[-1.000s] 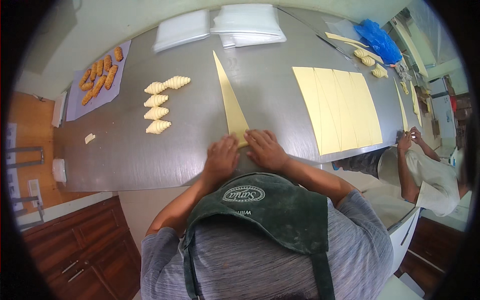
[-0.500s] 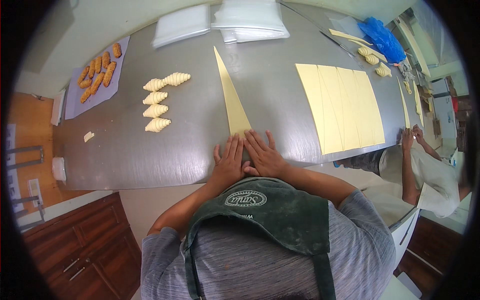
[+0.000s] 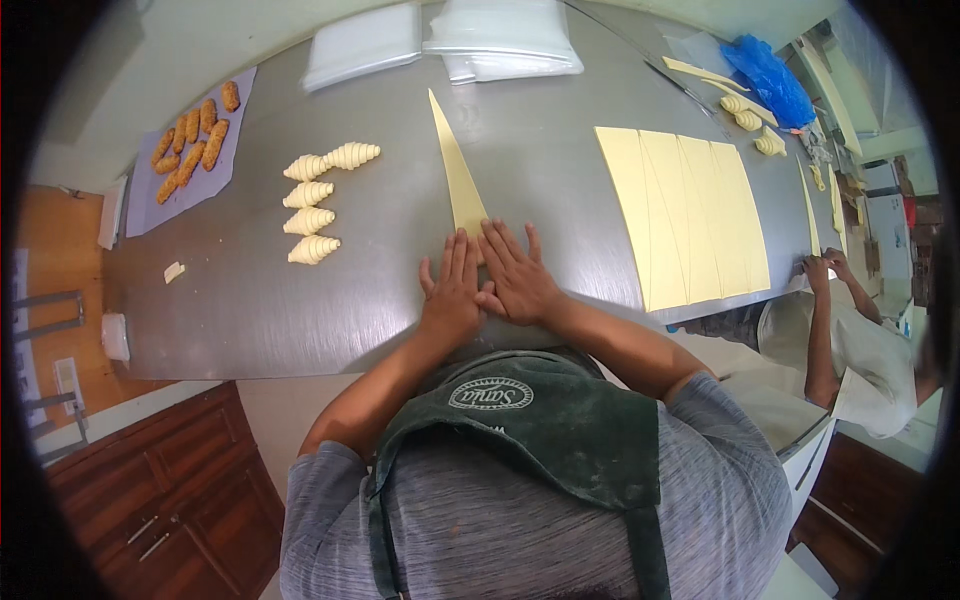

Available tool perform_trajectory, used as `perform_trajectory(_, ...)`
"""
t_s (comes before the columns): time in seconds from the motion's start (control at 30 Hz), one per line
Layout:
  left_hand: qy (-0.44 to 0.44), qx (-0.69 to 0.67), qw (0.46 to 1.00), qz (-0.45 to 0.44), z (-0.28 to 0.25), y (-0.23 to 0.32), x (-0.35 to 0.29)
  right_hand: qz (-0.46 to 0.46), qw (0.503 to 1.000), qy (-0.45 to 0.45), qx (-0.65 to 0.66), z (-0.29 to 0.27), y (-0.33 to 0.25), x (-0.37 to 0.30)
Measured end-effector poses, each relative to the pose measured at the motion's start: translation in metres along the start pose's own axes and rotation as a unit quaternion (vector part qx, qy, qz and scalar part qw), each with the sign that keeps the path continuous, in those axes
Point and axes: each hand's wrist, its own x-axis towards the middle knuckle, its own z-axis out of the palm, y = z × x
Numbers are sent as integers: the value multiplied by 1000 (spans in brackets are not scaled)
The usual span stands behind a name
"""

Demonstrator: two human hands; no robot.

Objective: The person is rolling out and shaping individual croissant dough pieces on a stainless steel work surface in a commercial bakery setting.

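Observation:
A long, pale dough triangle (image 3: 457, 180) lies on the metal table, its thin tip pointing away from me. My left hand (image 3: 452, 290) and my right hand (image 3: 520, 275) rest side by side over its wide near end, fingers stretched out and pressing flat on the dough. Under the palms and fingers the near part of the dough is hidden. To the left stand several rolled raw croissants (image 3: 311, 221) in a column. On the right lies a dough sheet (image 3: 690, 215) cut into several narrow triangles.
Baked filled rolls (image 3: 192, 135) lie on paper (image 3: 150, 205) at the far left. Stacks of clear plastic bags (image 3: 505, 40) sit at the back. A blue plastic bag (image 3: 765, 80) and more croissants (image 3: 745, 118) are far right, where another person's hands (image 3: 822, 268) handle dough.
Both my hands have moved forward, away from my body and up along the dough triangle. More of its near end is now covered or rolled under them.

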Motion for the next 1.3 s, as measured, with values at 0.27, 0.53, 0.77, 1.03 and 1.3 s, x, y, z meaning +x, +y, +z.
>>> perform_trajectory(0.27,-18,-52,998,-43,-1,-6,21,15,1000,-16,2,7,7,18)
perform_trajectory(0.53,-32,-45,998,-27,6,-8,16,13,999,-3,32,10,9,18)
perform_trajectory(0.77,34,-57,997,-37,-8,-14,43,-2,996,60,63,2,25,44)
perform_trajectory(1.03,8,-57,996,-73,-9,-40,86,30,998,4,62,-1,45,91)
perform_trajectory(1.3,3,-78,995,-70,2,-43,100,30,997,26,61,12,57,100)
